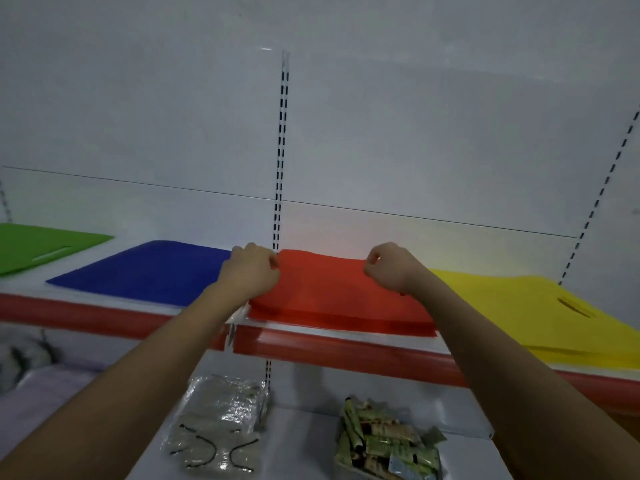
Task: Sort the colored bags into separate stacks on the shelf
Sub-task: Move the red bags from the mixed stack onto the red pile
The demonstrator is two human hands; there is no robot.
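A: Shelf point(104, 317), red front edge. Four flat stacks in a row, left to right: green bags point(38, 245), blue bags point(145, 271), red bags point(332, 292), yellow bags point(519, 306). Each stack apart from its neighbour.

B: Hands?

A: Both at the back of the red stack. Left hand point(251, 271) on its left rear corner, fingers curled, thumb and fingertips pinching the edge of the red bags. Right hand point(388, 266) on the right rear part, fingers curled in; looks like a pinch on the top bag, but the grip itself is hidden.

B: Stack condition?

A: Red lies flat, front edge near the shelf lip. Yellow overhangs the lip a little; a handle slot shows in its top bag, and in the green one.

B: Below?

A: Lower shelf point(304, 445): clear packet point(218, 424) with black wire pieces, and a box of green tubes point(384, 441).
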